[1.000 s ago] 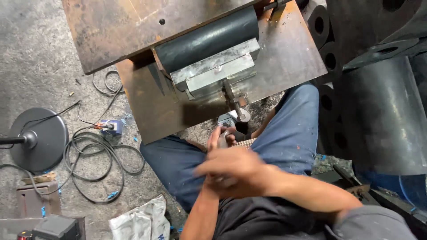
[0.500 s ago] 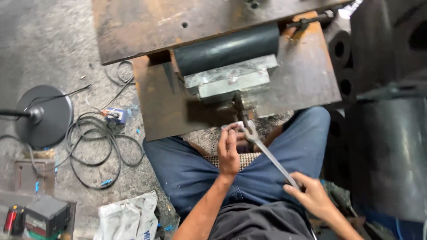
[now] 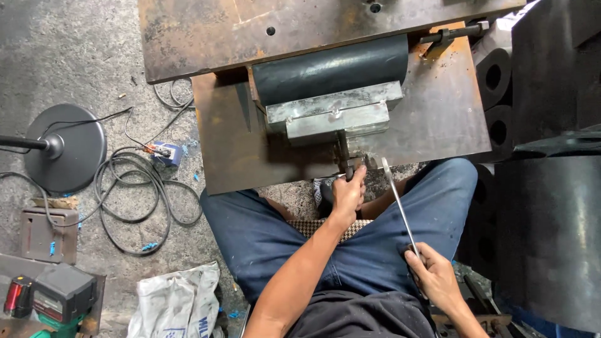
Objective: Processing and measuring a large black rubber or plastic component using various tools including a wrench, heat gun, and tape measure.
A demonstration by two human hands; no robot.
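My left hand [image 3: 348,193] is closed around a short dark metal stem [image 3: 342,150] that hangs from a grey steel block [image 3: 335,116] at the front edge of a rusty steel plate [image 3: 432,112]. A black rubber roller [image 3: 332,67] lies just behind the block. My right hand [image 3: 433,275] grips the near end of a long thin metal bar [image 3: 397,200]. The bar's far tip sits near the plate edge, just right of my left hand. I am seated, with my blue jeans [image 3: 263,238] below the plate.
Large black rubber cylinders [image 3: 551,206] stand on the right. On the concrete floor at the left are a round fan base [image 3: 69,150], coiled black cables [image 3: 134,188], a white bag [image 3: 178,303] and a green-and-black power tool battery [image 3: 59,294].
My hands were together over my lap. They have separated: the left went up to the stem under the block, the right drew back holding the long bar, whose tip moved right.
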